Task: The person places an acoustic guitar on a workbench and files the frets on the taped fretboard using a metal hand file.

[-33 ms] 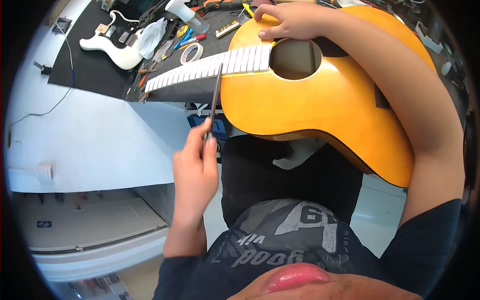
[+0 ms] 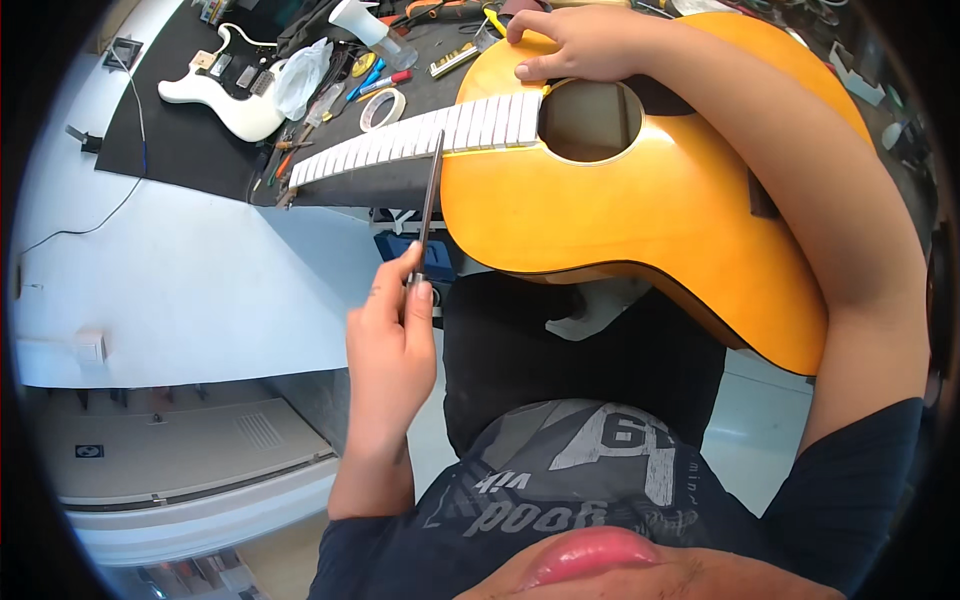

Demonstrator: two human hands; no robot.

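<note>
An orange acoustic guitar (image 2: 600, 205) lies across the bench edge and above my lap. Its neck (image 2: 410, 140) runs leftward, the fingerboard covered in white strips between the frets. My left hand (image 2: 395, 340) is closed round the handle of a thin metal file (image 2: 432, 195), whose tip reaches the fingerboard beside the guitar body's left edge. My right hand (image 2: 575, 50) lies on the upper part of the guitar top, above the soundhole (image 2: 590, 120), fingers apart and bent near the rim, with the forearm draped across the body.
The dark bench mat (image 2: 140, 130) carries a white electric guitar body (image 2: 240, 110), a plastic bag (image 2: 303, 80), a tape roll (image 2: 397, 105), markers, a spray bottle and several tools. A pale wall or panel (image 2: 180, 290) stands at left, with a blue case (image 2: 395, 245) under the bench.
My left hand and the file have moved very slightly down the picture, toward me. My right hand and the guitar look the same.
</note>
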